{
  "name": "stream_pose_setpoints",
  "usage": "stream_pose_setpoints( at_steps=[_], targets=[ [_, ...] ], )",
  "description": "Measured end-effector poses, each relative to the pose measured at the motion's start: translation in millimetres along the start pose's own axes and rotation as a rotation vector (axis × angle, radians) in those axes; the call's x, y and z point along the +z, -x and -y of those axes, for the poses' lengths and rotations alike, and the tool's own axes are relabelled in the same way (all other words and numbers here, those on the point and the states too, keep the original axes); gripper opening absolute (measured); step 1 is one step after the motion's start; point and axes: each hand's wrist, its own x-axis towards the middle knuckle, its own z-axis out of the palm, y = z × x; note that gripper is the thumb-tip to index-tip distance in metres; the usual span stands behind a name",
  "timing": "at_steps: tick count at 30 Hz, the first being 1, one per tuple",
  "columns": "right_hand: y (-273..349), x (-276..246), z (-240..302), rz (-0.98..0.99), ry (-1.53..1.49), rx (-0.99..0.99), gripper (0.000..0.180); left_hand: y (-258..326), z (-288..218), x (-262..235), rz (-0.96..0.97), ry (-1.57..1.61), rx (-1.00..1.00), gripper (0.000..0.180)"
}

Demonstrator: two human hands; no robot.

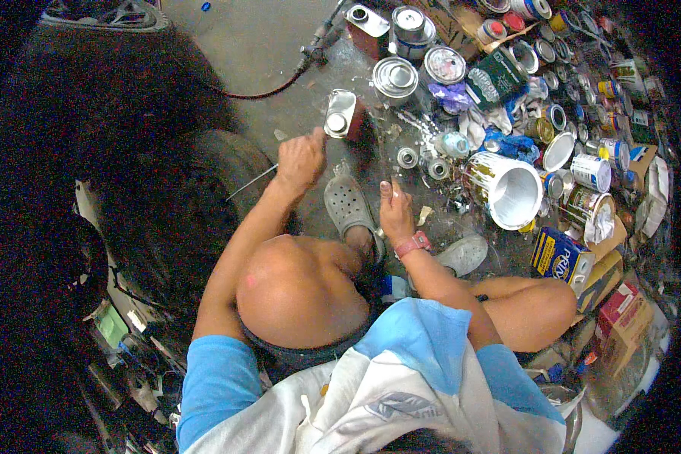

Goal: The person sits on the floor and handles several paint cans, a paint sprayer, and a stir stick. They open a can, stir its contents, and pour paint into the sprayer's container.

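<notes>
My left hand (303, 161) is closed in a fist around a thin metal rod (251, 182). The rod's shaft sticks out to the lower left, and its other end is hidden in the fist. Just beyond that hand stands a rectangular metal can (341, 108) with a round white cap and dark red sides. Nearer the middle, my right hand (398, 210) has its thumb pointing up and its fingers curled in. A small whitish spot shows at those fingers; whether they hold anything is unclear. Two small round metal pieces (407, 157) lie on the floor beyond the right hand.
Many paint cans crowd the right side, with a white-coated bucket (516, 198) tipped toward me. A clear jar (454, 144) and rags (516, 145) lie among them. A blue box (556, 256) sits right. A hose (272, 92) crosses the floor; a dark tire (231, 170) stands left.
</notes>
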Motion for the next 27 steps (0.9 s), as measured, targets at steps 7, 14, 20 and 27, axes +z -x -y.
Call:
stream_pose_setpoints(
  at_steps=[7, 14, 20, 27],
  targets=[
    [3.0, -5.9, -3.5, 0.032, 0.06, 0.033, 0.061, -26.9, 29.1, -21.3, -0.042, -0.09, -0.011, 0.017],
    [-27.8, -4.1, 26.4, 0.102, 0.015, 0.067, 0.064, -82.8, 41.3, -14.2, 0.044, -0.277, 0.082, 0.041],
    [-56.2, 0.9, 46.3, 0.105, 0.096, -0.003, 0.063, -91.0, 21.9, -21.7, 0.096, -0.22, 0.046, 0.018],
    [-95.7, -14.0, 106.2, 0.032, -0.018, -0.169, 0.055, -98.3, 21.3, -19.3, 0.174, -0.247, 0.031, 0.024]
  ],
)
